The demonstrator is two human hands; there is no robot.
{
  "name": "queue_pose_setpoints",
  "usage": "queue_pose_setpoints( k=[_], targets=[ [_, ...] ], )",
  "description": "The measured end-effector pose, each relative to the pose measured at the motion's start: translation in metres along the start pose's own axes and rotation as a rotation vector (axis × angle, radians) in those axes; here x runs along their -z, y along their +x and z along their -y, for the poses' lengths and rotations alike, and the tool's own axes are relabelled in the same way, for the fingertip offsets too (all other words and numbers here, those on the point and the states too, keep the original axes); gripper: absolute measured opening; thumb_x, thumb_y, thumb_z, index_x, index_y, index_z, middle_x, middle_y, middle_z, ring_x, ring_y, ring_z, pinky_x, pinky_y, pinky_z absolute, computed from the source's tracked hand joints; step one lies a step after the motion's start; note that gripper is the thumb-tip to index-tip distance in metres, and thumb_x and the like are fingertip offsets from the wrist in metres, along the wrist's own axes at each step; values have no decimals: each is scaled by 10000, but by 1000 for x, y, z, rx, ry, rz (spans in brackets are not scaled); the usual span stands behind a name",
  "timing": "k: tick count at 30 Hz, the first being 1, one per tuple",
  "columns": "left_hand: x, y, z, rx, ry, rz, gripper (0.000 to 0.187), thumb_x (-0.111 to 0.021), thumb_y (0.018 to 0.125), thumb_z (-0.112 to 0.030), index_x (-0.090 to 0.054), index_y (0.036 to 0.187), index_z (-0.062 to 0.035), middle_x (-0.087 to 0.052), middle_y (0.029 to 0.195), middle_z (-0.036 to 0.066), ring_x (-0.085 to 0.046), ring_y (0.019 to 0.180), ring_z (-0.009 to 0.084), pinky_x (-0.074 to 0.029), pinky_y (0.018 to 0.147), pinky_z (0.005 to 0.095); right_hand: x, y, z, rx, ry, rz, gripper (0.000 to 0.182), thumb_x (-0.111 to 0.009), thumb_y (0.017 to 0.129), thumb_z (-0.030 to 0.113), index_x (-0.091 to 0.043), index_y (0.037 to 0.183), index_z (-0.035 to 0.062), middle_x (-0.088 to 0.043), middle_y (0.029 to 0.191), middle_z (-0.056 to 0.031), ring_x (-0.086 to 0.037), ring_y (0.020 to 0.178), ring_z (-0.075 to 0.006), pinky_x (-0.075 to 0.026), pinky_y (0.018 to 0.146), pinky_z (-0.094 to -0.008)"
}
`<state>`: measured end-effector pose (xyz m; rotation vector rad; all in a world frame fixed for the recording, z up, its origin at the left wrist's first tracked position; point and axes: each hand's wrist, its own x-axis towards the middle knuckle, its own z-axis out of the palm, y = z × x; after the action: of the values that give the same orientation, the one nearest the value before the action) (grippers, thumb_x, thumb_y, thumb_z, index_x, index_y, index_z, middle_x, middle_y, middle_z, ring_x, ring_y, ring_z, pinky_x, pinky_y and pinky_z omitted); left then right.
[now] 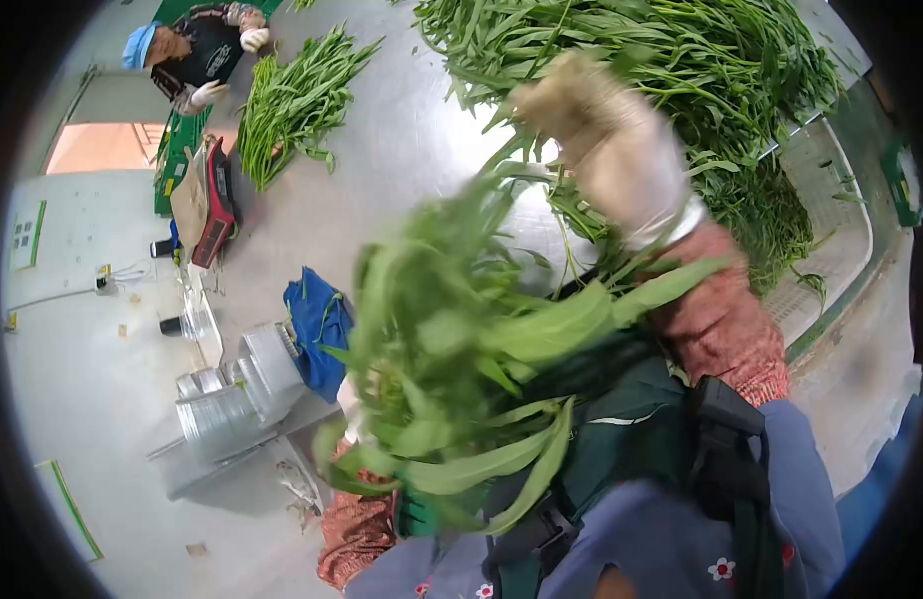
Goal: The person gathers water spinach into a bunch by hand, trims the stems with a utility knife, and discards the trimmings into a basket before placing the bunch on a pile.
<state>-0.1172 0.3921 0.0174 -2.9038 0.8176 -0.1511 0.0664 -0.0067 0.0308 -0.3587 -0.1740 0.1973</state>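
Note:
A bunch of water spinach (442, 339), blurred by motion, is held up in front of my body. My left hand (352, 409) grips it from the left side and is mostly hidden behind the leaves. My right hand (606, 145), in a pale glove, is raised over the near edge of a large water spinach heap (661, 60). Motion smears its fingers, so I cannot make out whether they hold anything. Both forearms wear reddish sleeves.
Another bunch of greens (302, 100) lies on the metal table (402, 130). A red-and-black device (218, 205), a blue cloth (317, 329) and clear plastic packaging (227, 399) are at left. A white crate (846, 210) stands at right. A co-worker (207, 50) is across the table.

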Motion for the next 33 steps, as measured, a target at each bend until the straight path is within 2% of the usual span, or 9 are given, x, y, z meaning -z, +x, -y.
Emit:
queue_pose_setpoints(
  k=[4, 5, 7, 11, 18, 24, 27, 29, 33],
  targets=[
    [19, 12, -17, 498, -1097, 20, 246, -695, 812, -133, -589, 1003, -18, -591, 769, 48, -564, 660, 190, -440, 560, 314, 52, -9, 127, 189, 61, 242, 282, -467, 1009, 140, -589, 1205, -23, -678, 1125, -131, -595, 1148, -257, -285, 1193, -445],
    [35, 18, -20, 869, -1457, 232, 218, -700, 839, -72, -573, 996, 11, -594, 749, 71, -528, 575, 156, -415, 501, 270, 53, -13, 133, 286, -186, 341, 381, -473, 1012, 160, -477, 1338, -37, -681, 1079, -106, -615, 1055, -226, -307, 1173, -427],
    [38, 21, -13, 960, -1749, 429, 233, -708, 839, -81, -561, 988, 23, -561, 690, 80, -478, 508, 149, -382, 456, 251, 15, -47, 143, 90, -1070, -115, 553, -553, 987, 269, -389, 1446, 8, -648, 1045, -101, -610, 901, -163, -457, 945, -305],
    [26, 7, -6, 1074, -1854, 589, 297, -729, 834, -107, -585, 1046, 43, -654, 806, 157, -513, 504, 145, -401, 464, 249, 41, -89, 157, 4, -2015, -552, 570, -663, 932, 223, -450, 1440, 77, -602, 888, -10, -559, 780, -58, -457, 718, -221],
    [22, -3, -1, 994, -1941, 533, 337, -731, 837, -132, -576, 1093, 21, -664, 892, 162, -547, 566, 141, -428, 509, 248, 58, -113, 184, 165, -2067, -580, 500, -649, 928, 117, -501, 1405, 94, -632, 1219, -105, -604, 992, -126, -487, 888, -268],
    [27, -5, -6, 974, -1970, 417, 381, -773, 797, -144, -585, 1080, 27, -668, 883, 175, -564, 579, 171, -433, 511, 272, -23, -66, 82, 151, -2110, -55, 574, -690, 780, 18, -543, 1335, 26, -610, 1286, -136, -593, 1123, -248, -450, 978, -345],
    [33, -3, -13, 968, -1952, 424, 382, -779, 789, -142, -592, 1083, 13, -666, 878, 164, -583, 608, 184, -444, 528, 283, -46, -46, 22, 230, -2103, 452, 579, -753, 665, 71, -571, 1211, 6, -631, 1094, -150, -587, 1002, -346, -475, 886, -426],
    [40, 3, -20, 975, -1989, 470, 381, -788, 770, -125, -604, 1079, -1, -668, 904, 141, -608, 646, 184, -452, 527, 264, -67, -38, -30, 160, -1808, 828, 498, -663, 715, 135, -560, 1182, -1, -622, 1072, -162, -585, 991, -345, -477, 867, -428],
    [34, 0, -34, 978, -1879, 509, 372, -757, 805, -130, -616, 1138, -45, -666, 894, 64, -604, 657, 135, -486, 580, 284, -70, -63, -135, 562, -1437, 1286, 427, -536, 850, 186, -532, 1269, 104, -582, 1273, -106, -554, 1198, -249, -392, 1076, -450]
  ],
)
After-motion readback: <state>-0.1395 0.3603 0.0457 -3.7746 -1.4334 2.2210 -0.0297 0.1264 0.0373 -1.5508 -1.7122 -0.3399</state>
